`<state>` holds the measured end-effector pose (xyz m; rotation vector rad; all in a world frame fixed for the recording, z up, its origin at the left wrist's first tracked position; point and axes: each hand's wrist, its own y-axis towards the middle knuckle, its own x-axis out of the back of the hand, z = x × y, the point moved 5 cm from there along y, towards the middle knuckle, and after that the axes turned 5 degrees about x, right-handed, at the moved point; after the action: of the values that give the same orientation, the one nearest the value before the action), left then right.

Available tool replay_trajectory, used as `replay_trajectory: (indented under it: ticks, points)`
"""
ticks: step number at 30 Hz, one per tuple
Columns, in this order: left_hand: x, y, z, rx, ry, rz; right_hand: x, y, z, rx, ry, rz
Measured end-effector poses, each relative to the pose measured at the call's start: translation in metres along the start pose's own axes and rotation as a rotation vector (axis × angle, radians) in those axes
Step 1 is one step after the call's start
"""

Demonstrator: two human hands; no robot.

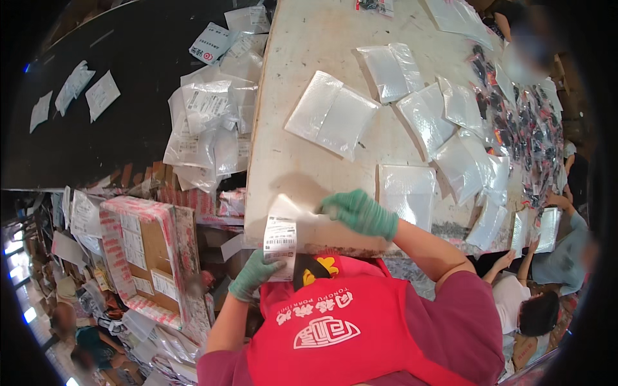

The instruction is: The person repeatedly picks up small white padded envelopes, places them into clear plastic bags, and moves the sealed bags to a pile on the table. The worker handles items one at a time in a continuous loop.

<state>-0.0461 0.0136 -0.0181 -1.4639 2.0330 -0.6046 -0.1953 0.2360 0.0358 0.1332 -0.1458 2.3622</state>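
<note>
My left hand point(256, 275), in a green knit glove, holds the lower end of a strip of printed shipping labels point(280, 241) at the table's near left corner. The strip's top bends over to the right towards my right hand point(359, 213), also gloved in green. Its fingers are curled and blurred, close to the strip's pale upper end; whether they pinch it I cannot tell. Just beyond the right hand lies a flat bubble mailer point(407, 195). A larger bubble mailer point(332, 115) rests further back on the pale tabletop point(309, 169).
Several more bubble mailers point(427, 118) overlap at right, beside a heap of small bagged items point(521, 130). Labelled parcels point(207, 116) pile up at the table's left edge, next to a black surface point(120, 135) holding several parcels. A taped carton point(145, 260) stands at lower left. Co-workers' hands point(506, 259) are at far right.
</note>
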Motion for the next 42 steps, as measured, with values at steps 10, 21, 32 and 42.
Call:
replay_trajectory:
  ticks: [10, 21, 32, 42]
  points:
    - [0.000, 0.035, -0.011, 0.124, 0.200, 0.150, 0.081, 0.020, -0.015, -0.169, 0.266, 0.132]
    - [-0.003, 0.078, -0.096, 0.105, 0.148, -0.319, 0.122, 0.115, -0.019, 0.460, -0.897, -0.236]
    - [-0.063, 0.086, -0.122, 0.221, -0.018, 0.383, 0.066, 0.057, -0.069, 0.147, -0.157, 0.032]
    - [-0.060, 0.137, -0.111, 0.099, 0.770, 0.221, 0.126, -0.019, -0.047, -0.441, 0.486, 0.028]
